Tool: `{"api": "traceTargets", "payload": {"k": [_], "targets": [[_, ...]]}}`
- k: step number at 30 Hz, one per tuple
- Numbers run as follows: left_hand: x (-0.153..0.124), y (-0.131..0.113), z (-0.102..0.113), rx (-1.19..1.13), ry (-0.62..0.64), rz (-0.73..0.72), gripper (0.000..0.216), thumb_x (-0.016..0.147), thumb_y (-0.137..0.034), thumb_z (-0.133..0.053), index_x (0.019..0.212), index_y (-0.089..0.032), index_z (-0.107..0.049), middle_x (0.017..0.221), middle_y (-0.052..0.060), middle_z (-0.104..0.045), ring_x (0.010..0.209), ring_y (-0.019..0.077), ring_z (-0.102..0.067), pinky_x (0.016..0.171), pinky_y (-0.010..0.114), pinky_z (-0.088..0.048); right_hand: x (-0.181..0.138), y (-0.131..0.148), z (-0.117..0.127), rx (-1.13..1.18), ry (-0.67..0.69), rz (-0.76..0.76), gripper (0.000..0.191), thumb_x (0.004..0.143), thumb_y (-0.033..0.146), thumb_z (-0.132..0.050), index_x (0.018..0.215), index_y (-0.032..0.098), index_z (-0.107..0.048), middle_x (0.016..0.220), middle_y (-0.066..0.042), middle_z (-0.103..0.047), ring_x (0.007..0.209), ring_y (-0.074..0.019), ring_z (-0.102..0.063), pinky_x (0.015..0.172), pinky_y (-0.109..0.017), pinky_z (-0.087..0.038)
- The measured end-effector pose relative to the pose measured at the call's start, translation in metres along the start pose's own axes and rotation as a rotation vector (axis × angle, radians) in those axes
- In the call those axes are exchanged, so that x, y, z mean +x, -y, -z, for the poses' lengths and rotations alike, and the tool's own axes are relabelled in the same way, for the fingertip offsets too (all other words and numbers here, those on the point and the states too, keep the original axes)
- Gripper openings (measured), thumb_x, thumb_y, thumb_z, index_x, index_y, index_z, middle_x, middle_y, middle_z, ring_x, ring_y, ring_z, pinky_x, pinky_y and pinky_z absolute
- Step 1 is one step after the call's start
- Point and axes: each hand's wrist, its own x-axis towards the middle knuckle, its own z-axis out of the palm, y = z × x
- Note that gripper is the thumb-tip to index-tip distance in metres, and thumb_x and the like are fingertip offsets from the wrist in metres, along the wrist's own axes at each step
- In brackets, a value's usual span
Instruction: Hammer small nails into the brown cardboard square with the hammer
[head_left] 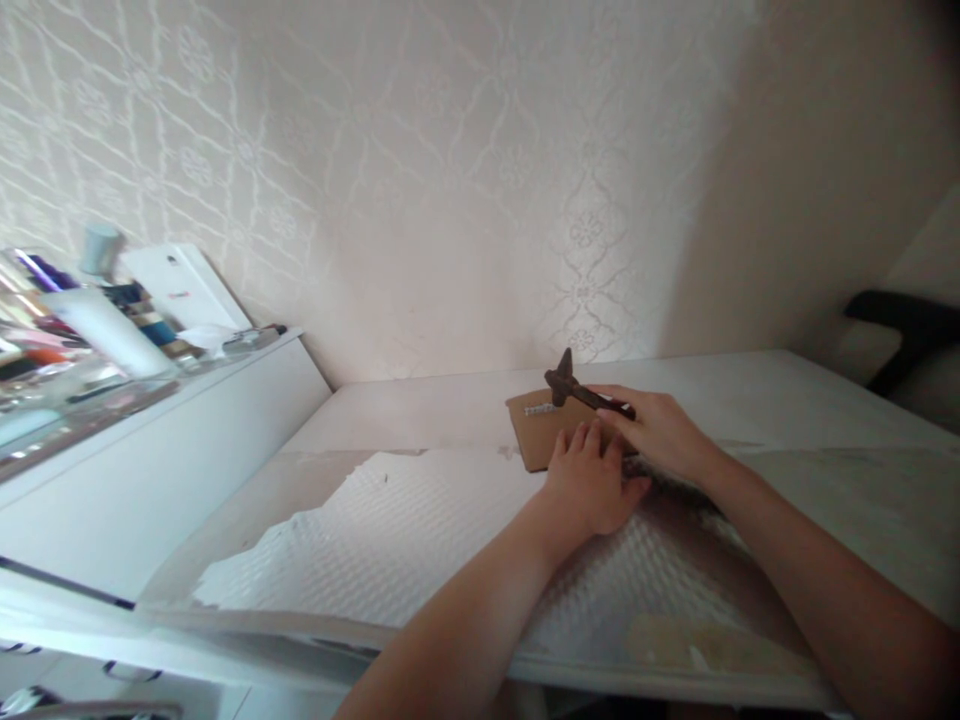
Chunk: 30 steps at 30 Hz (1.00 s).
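A piece of brown cardboard (534,440) lies on the table. My left hand (589,478) rests flat on its near part, fingers stretched out. My right hand (660,425) is wrapped round the handle of a small dark hammer (562,380). The hammer's head is over the cardboard's far part, beside a short silvery strip (537,409) lying there. Whether the head touches the cardboard, I cannot tell. The cardboard's right part is hidden by my hands.
White quilted sheeting (360,530) with a torn edge covers part of the table (420,400). On the left, a white cabinet (187,480) bears bottles, tubes and a white box (184,285). A patterned wall stands behind. A black curved object (911,315) is at the right.
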Motion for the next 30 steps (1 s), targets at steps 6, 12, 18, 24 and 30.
{"api": "traceTargets", "payload": {"k": [6,12,18,24,30], "targets": [[-0.0002,-0.0009,0.0017,0.019,0.011,0.002,0.063,0.09,-0.051,-0.028,0.135,-0.008,-0.031,0.143,0.02,-0.026,0.13,0.0336,-0.023,0.105,0.05,-0.021,-0.0002,0.0014,-0.0003,-0.007,-0.026,0.0,0.037,0.083,0.02,-0.045,0.117,0.022,-0.058,0.112,-0.004,-0.063,0.101,-0.0229,-0.058,0.089,-0.037,-0.044],[-0.002,-0.0019,0.0022,0.085,0.012,0.005,0.061,0.09,-0.051,-0.025,0.136,-0.011,-0.029,0.143,0.018,-0.026,0.13,0.0321,-0.026,0.104,0.05,-0.023,0.0014,-0.0013,-0.0012,0.016,-0.035,-0.02,0.037,0.082,0.021,-0.045,0.117,0.021,-0.058,0.112,-0.004,-0.063,0.1,-0.0232,-0.058,0.089,-0.037,-0.044],[-0.0047,-0.0036,0.0053,0.099,0.002,-0.015,0.056,0.091,-0.047,-0.026,0.133,-0.011,-0.033,0.14,0.017,-0.032,0.129,0.0299,-0.027,0.104,0.048,-0.024,0.0011,-0.0005,-0.0008,0.019,-0.01,0.006,0.036,0.083,0.02,-0.045,0.116,0.022,-0.059,0.112,-0.004,-0.063,0.099,-0.0236,-0.059,0.088,-0.038,-0.045],[-0.0043,-0.0034,0.005,0.082,-0.018,-0.012,0.055,0.091,-0.047,-0.028,0.132,-0.011,-0.035,0.14,0.018,-0.033,0.129,0.0308,-0.029,0.104,0.048,-0.025,0.001,0.0009,0.0009,0.016,-0.048,-0.014,0.036,0.083,0.021,-0.047,0.117,0.023,-0.058,0.109,-0.003,-0.065,0.097,-0.023,-0.06,0.086,-0.036,-0.046],[-0.0044,-0.0043,0.0048,0.079,-0.022,-0.016,0.055,0.091,-0.046,-0.028,0.132,-0.01,-0.035,0.14,0.018,-0.031,0.129,0.0308,-0.029,0.103,0.049,-0.026,0.0011,0.0029,0.0009,0.007,-0.024,-0.006,0.036,0.083,0.019,-0.046,0.116,0.021,-0.059,0.11,-0.004,-0.064,0.097,-0.0228,-0.06,0.087,-0.036,-0.045]]}}
